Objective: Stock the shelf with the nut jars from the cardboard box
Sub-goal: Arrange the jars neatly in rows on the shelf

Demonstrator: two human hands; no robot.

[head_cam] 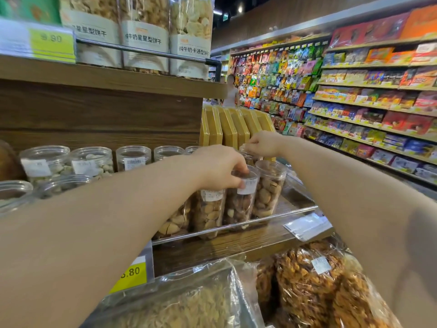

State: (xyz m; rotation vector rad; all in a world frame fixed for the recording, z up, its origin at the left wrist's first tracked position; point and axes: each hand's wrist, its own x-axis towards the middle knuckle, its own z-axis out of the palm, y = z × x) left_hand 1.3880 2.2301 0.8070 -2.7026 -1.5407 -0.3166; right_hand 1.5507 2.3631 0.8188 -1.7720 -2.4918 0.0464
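Clear plastic nut jars stand in rows on a wooden shelf (pixel 257 235) with a metal front rail. My left hand (pixel 220 166) grips the lid of a front-row jar of mixed brown nuts (pixel 238 204) with a white label. My right hand (pixel 263 143) holds the lid of another jar (pixel 249 157) farther back, mostly hidden behind the front jars. An almond jar (pixel 268 190) stands to the right of the one under my left hand, and another jar (pixel 209 214) to its left. The cardboard box is not in view.
More clear jars (pixel 91 162) fill the shelf's left side. Yellow packs (pixel 227 129) stand behind. Tall biscuit tubs (pixel 144 31) sit on the shelf above. Bagged snacks (pixel 307 280) lie below. Price tags (pixel 132 273) hang on the shelf edges. An aisle with a distant person runs on the right.
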